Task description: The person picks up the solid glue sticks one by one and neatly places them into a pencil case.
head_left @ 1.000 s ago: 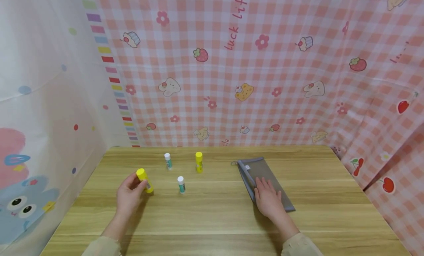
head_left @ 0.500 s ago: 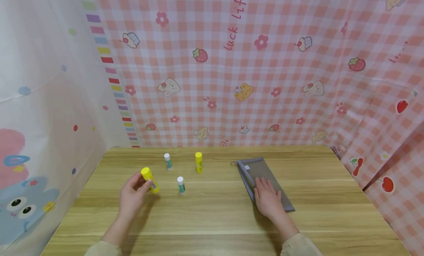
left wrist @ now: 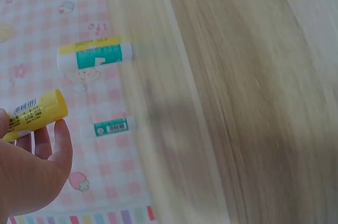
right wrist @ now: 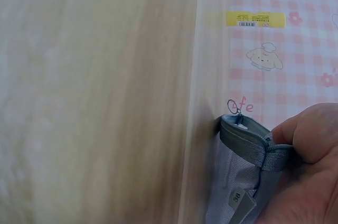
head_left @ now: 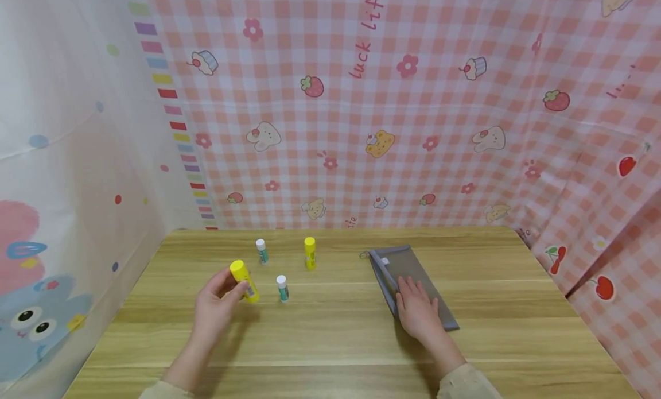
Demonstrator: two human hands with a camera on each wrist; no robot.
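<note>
My left hand (head_left: 213,310) pinches a yellow glue stick (head_left: 242,274) between thumb and fingers, over the left half of the table. Its cap end tilts up and left, and a printed label with a barcode shows in the left wrist view. A small white-capped green glue stick (head_left: 282,288) stands just right of it. A similar small one (head_left: 262,252) and another yellow glue stick (head_left: 310,253) stand farther back. On the right, my right hand (head_left: 418,313) rests with extended fingers on a grey mesh zip pouch (head_left: 408,261), whose zip edge (right wrist: 248,129) gapes a little.
The wood-grain table (head_left: 320,347) ends at the back against a pink checked cloth (head_left: 330,117). A white printed cloth (head_left: 77,175) hangs on the left. A small ring (head_left: 364,255) sits at the pouch's back left corner.
My left hand has moved to the right with the yellow glue stick, closer to the nearer white-capped one. The right hand and the pouch have stayed in place.
</note>
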